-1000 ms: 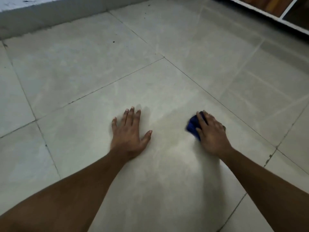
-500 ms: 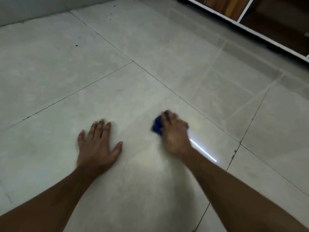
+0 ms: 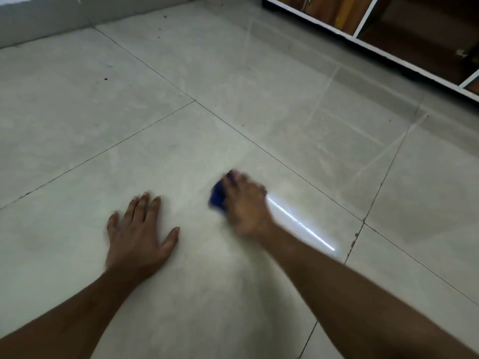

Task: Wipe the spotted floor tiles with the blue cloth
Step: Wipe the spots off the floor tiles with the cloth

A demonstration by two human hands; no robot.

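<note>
Fingers (image 3: 233, 181) of right hand (image 3: 247, 206) press bunched blue cloth (image 3: 219, 196) onto tile (image 3: 181, 164).

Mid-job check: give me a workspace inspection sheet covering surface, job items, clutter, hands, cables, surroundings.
Surface: grey floor tiles with dark grout lines; small dark specks on the far tiles.
Job's things: blue cloth, bunched on the near tile, mostly under the right hand.
Clutter: nothing seen.
Hands: left hand flat on the tile, fingers spread; right hand pressing on the cloth, blurred.
Cables: nothing seen.
Surroundings: white-framed wooden cabinet at top right; wall base at top left.
</note>
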